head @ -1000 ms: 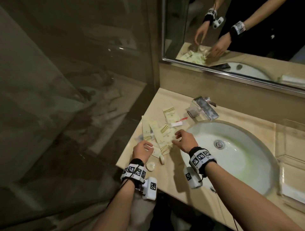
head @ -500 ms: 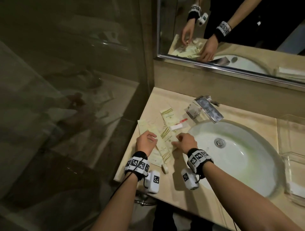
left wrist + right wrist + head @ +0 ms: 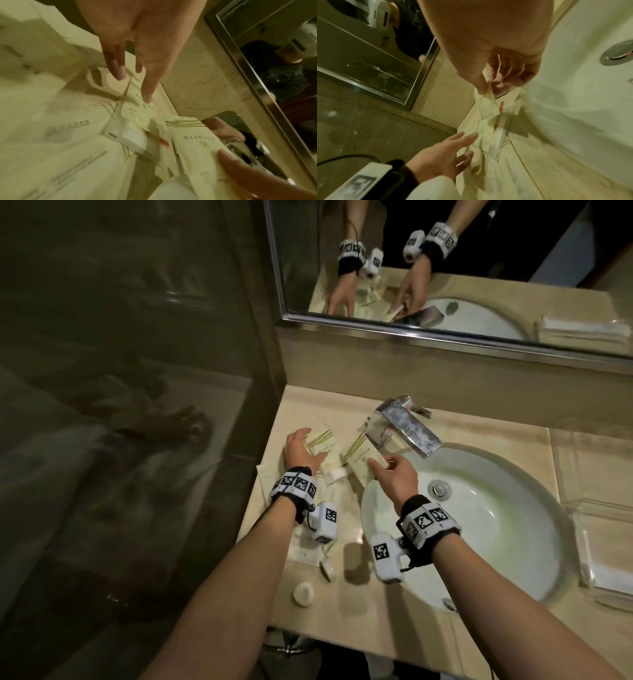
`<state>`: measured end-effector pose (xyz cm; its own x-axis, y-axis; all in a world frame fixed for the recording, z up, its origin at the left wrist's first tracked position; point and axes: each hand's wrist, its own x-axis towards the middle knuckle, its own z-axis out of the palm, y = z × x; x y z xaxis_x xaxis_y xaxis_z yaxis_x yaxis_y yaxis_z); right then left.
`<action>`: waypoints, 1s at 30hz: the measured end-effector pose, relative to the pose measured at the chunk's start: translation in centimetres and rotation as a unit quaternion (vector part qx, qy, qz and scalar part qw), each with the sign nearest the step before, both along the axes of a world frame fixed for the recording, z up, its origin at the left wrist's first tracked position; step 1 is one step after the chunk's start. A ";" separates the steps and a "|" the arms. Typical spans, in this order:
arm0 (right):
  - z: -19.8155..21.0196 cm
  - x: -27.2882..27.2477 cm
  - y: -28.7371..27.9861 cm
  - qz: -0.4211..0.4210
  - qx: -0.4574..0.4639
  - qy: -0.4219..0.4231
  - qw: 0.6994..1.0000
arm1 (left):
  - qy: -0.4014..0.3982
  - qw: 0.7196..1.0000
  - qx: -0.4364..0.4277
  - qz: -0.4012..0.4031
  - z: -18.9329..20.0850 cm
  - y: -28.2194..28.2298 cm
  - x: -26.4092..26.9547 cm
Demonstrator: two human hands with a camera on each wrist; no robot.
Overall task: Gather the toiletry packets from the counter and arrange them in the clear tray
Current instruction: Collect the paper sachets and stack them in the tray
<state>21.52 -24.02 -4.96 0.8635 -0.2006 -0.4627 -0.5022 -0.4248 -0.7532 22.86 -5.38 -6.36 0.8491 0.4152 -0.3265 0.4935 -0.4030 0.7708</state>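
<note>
On the counter (image 3: 342,604) left of the sink (image 3: 479,542), in the head view, pale toiletry packets (image 3: 322,445) are seen scattered; one packet (image 3: 359,460) is pinched by the right hand (image 3: 394,477) just beside the faucet (image 3: 407,429); the left hand (image 3: 299,453) is laid over the others; the clear tray (image 3: 599,529) is seen at the far right, well apart. From the left wrist, straight fingers (image 3: 120,71) are shown touching overlapped packets. From the right wrist, the packet's edge (image 3: 485,100) is gripped between thumb and curled fingers (image 3: 505,75); a red-tipped item (image 3: 501,106) is glimpsed beneath.
</note>
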 end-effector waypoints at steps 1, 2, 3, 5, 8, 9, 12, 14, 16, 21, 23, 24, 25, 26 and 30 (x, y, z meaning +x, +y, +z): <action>-0.2 0.1 -0.2 -0.006 -0.002 -0.006 1.000 | 0.006 1.000 0.014 -0.013 -0.4 0.0 0.5; -0.4 0.1 -0.3 -0.010 -0.002 -0.013 1.000 | 0.019 0.999 0.032 -0.026 -0.7 0.0 0.9; -0.6 0.1 -0.5 -0.013 0.001 -0.017 1.000 | 0.032 0.998 0.047 -0.036 -1.0 0.0 1.3; -1.0 0.0 -0.9 -0.013 0.008 -0.021 1.000 | 0.051 0.995 0.064 -0.048 -1.5 0.1 1.9; -1.2 -0.2 -1.4 -0.016 0.013 -0.027 0.999 | 0.079 0.993 0.062 -0.055 -1.8 0.0 2.7; -1.1 -0.2 -1.5 -0.015 0.013 -0.029 0.999 | 0.092 0.993 0.061 -0.050 -1.8 0.0 3.0; -0.8 -0.3 -1.6 -0.014 0.024 -0.026 0.999 | 0.132 0.988 0.070 -0.049 -1.4 -0.2 3.5; -0.7 -0.3 -1.6 -0.014 0.034 -0.026 0.999 | 0.154 0.983 0.079 -0.061 -1.2 -0.3 3.6; -0.6 -0.4 -1.7 -0.010 0.039 -0.030 0.999 | 0.148 0.984 0.079 -0.059 -0.9 -0.2 3.4; 0.9 -0.7 -2.3 -0.004 0.071 -0.053 0.996 | 0.047 0.998 0.024 -0.019 1.5 0.6 2.1; 2.1 -1.1 -2.8 0.000 0.085 -0.070 0.994 | 0.015 1.000 -0.008 -0.002 3.2 0.6 1.2; 2.9 -1.2 -3.0 0.003 0.092 -0.077 0.993 | 0.001 1.000 -0.031 0.004 4.2 0.4 0.8; 3.7 -1.4 -3.3 0.005 0.099 -0.082 0.992 | -0.013 0.998 -0.055 0.011 5.3 0.1 0.3; 4.5 -1.5 -3.7 0.005 0.104 -0.089 0.991 | -0.026 0.996 -0.079 0.018 6.4 -0.4 -0.2; 7.7 -1.8 -6.1 0.003 0.107 -0.131 0.986 | -0.087 0.980 -0.176 0.038 10.6 -3.5 -1.1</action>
